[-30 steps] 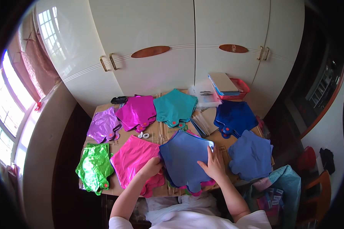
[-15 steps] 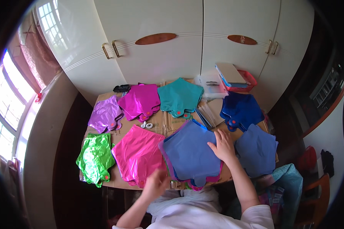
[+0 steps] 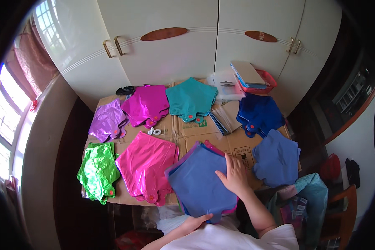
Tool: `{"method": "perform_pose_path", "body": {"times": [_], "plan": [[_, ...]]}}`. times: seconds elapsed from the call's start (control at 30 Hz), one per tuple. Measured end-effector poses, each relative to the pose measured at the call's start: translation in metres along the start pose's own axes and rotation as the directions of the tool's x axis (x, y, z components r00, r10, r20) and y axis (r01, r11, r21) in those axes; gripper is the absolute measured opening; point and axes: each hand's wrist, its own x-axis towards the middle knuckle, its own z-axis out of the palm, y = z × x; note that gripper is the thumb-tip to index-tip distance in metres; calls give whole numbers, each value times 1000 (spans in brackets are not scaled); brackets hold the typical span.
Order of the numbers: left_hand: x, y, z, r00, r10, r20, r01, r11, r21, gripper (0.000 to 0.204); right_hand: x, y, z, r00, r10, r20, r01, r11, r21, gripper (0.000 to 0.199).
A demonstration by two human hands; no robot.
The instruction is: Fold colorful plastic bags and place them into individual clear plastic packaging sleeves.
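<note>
A layered stack of flat five-sided foil sheets, like uninflated foil balloons (image 3: 200,179), lies close against me, its near end over the table's front edge. Dull blue is on top; pink, purple and teal edges peek out below. My left hand (image 3: 195,224) pinches the rounded tab at the near end, thumb on top, fingers hidden underneath. My right hand (image 3: 235,175) rests along the right edge, fingers stretched and thumb on the blue surface. Left of the stack is a shiny pink foil pile (image 3: 148,166); to the right is another dull blue pile (image 3: 277,158).
Cardboard (image 3: 187,129) covers the table. Further foil piles are green (image 3: 98,171), lilac (image 3: 107,121), magenta (image 3: 146,105), teal (image 3: 191,100) and dark blue (image 3: 260,114). Behind stand a red basket (image 3: 271,81) and white cabinets (image 3: 166,54). A teal bag (image 3: 312,191) stands at right.
The blue-topped stack has slid toward me, baring cardboard behind it. My left hand has come down to its near tab; my right hand has moved nearer with it. The view has shifted slightly.
</note>
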Motion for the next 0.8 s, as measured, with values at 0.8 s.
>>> {"method": "perform_pose_path", "body": {"times": [0.8], "plan": [[17, 10, 0, 913, -104, 395, 319, 784, -533, 28, 1, 19, -7, 994, -74, 80, 54, 970, 235, 65]]}}
